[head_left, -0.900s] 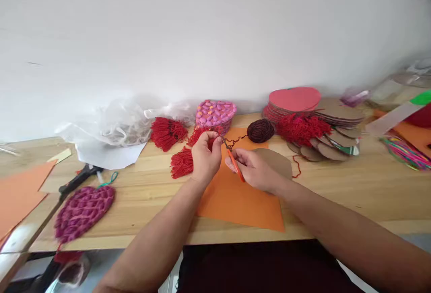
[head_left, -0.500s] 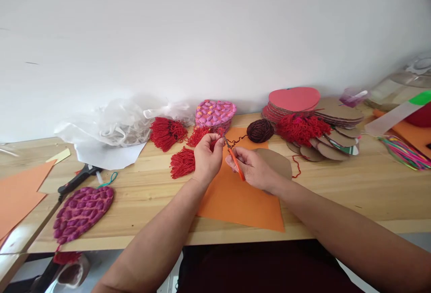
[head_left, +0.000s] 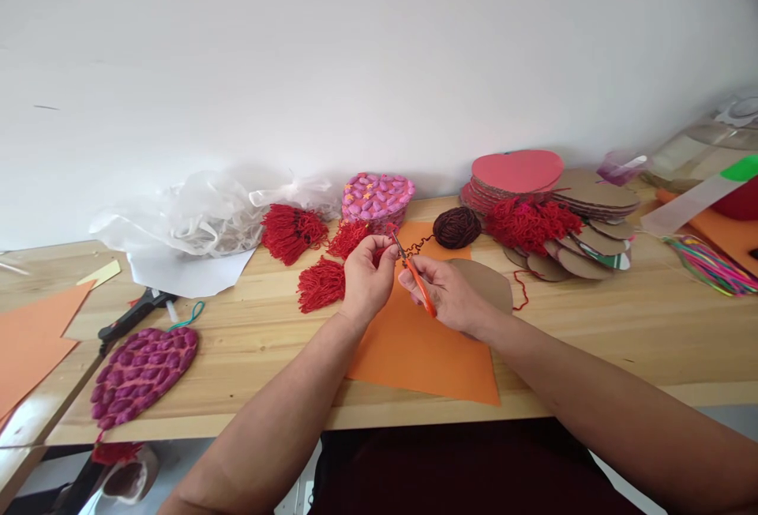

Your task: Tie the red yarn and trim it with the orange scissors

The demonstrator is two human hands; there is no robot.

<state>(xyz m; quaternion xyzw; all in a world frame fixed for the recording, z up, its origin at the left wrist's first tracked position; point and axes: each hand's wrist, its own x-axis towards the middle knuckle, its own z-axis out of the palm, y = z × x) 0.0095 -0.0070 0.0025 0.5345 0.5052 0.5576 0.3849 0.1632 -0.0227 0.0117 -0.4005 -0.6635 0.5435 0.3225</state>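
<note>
Since the two earlier views, the scissors (head_left: 416,278) have tilted slightly and the blades have closed in on the strand beside the left hand (head_left: 365,282); the cut appears imminent or just made. The right hand (head_left: 453,294) grips the orange handles, fingers curled tight. The left hand's fingers pinch a red yarn bundle (head_left: 379,250) above the orange sheet (head_left: 423,341). A thin, kinked, dark strand runs to the round maroon ball (head_left: 456,227). Fluffy red tassels (head_left: 320,284) lie just left. Flat cardboard hearts (head_left: 583,258) are stacked right on the smooth wooden table (head_left: 592,333).
</note>
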